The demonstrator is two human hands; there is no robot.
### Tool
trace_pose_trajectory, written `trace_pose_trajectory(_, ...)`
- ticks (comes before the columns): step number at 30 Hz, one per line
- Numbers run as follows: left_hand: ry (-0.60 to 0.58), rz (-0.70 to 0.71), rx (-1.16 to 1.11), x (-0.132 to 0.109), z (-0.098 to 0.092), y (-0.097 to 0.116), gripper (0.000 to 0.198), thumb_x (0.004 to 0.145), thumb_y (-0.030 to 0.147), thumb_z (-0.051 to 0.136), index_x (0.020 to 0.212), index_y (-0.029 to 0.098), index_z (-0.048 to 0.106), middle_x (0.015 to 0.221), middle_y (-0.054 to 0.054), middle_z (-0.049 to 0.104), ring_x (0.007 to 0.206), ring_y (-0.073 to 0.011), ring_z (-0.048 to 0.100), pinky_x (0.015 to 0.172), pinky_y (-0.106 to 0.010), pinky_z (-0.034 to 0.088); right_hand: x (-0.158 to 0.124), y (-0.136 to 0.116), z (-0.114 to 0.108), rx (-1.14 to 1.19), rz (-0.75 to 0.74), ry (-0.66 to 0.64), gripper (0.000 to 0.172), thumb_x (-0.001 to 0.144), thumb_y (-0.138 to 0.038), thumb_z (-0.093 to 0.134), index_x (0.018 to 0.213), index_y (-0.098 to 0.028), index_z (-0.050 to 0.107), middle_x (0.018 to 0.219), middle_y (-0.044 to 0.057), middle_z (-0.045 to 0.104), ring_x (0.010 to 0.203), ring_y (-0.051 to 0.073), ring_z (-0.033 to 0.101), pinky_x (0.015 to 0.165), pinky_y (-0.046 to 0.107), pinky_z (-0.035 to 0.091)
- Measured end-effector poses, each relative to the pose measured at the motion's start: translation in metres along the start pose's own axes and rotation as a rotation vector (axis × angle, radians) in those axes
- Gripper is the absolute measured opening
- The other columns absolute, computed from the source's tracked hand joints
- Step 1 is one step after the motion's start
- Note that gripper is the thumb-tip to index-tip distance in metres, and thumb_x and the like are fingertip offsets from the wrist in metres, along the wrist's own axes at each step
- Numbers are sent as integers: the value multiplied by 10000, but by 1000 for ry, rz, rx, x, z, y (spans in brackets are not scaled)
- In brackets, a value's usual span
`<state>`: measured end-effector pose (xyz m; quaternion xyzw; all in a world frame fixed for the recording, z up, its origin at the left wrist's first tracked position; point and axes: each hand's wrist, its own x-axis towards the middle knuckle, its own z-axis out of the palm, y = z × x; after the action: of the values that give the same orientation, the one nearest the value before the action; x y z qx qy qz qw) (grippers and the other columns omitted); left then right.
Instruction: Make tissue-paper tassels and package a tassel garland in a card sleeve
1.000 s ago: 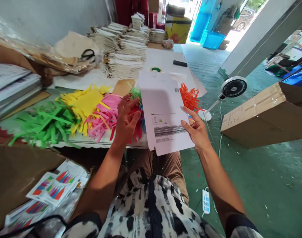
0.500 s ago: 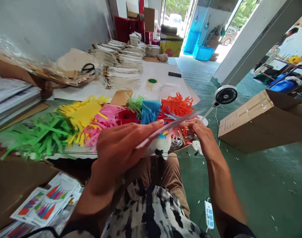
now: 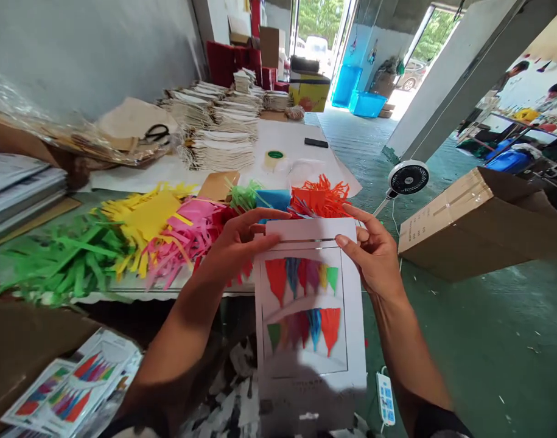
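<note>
A white printed card [image 3: 305, 365] with pictures of coloured tassel bunting hangs upright in front of me, with a slot across its top flap. My left hand [image 3: 241, 243] pinches the card's upper left edge, thumb on the near face and fingers behind. My right hand [image 3: 374, 249] grips the upper right corner, with the thumb in front and the index finger stretched out above. Just beyond the card lie fringed paper bundles: green [image 3: 72, 255], yellow [image 3: 145, 213], pink [image 3: 198, 228], blue [image 3: 273, 199] and orange-red [image 3: 324, 198]. The card partly hides them.
Stacks of off-white folded pieces [image 3: 223, 143] stand on the table, with scissors [image 3: 157, 132], a tape roll [image 3: 274, 158] and a black object [image 3: 316, 143]. A small fan [image 3: 409, 177] and a cardboard box [image 3: 447, 225] are at right. Printed packs [image 3: 72, 389] lie lower left.
The card, seen nearly edge-on and tilted before, now hangs upright with its printed face toward me. Both hands have shifted to its top edge.
</note>
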<state>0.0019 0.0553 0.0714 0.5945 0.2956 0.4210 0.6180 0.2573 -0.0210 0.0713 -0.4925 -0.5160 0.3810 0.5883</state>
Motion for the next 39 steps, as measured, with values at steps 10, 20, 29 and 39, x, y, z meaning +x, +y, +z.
trace_pose_trajectory(10, -40, -73, -50, 2, 13, -19, 372, 769, 407, 889, 1077, 219, 798, 980, -50, 813, 792, -194, 759, 659, -254, 596, -7, 24, -18, 58, 148, -23, 333, 784, -388, 899, 1092, -301, 806, 1007, 6, 798, 812, 190, 716, 723, 323, 587)
trace_pose_trajectory(20, -147, 80, 137, -2, 19, -13, 256, 853, 414, 823, 1012, 219, 872, 1003, -105, 839, 963, -277, 784, 779, -317, 614, 2, 30, -34, 59, 84, -162, 176, 762, -352, 909, 920, -304, 850, 940, 6, 821, 798, 176, 734, 724, 300, 573)
trace_pose_trajectory(29, -232, 35, 58, -14, 11, -18, 364, 886, 505, 774, 1080, 211, 863, 1066, -112, 835, 1001, -278, 785, 821, -315, 611, -5, 28, -37, -110, -275, -289, 201, 908, -206, 763, 1001, -352, 865, 942, 2, 827, 906, 190, 739, 785, 300, 541)
trace_pose_trajectory(39, 4, -48, 192, -22, 20, 2, 502, 768, 409, 911, 1198, 195, 764, 848, -40, 821, 655, -156, 754, 569, -185, 555, -17, -1, -29, -22, 50, -291, 635, 900, -572, 744, 1480, -346, 617, 952, 7, 797, 774, 195, 692, 678, 307, 523)
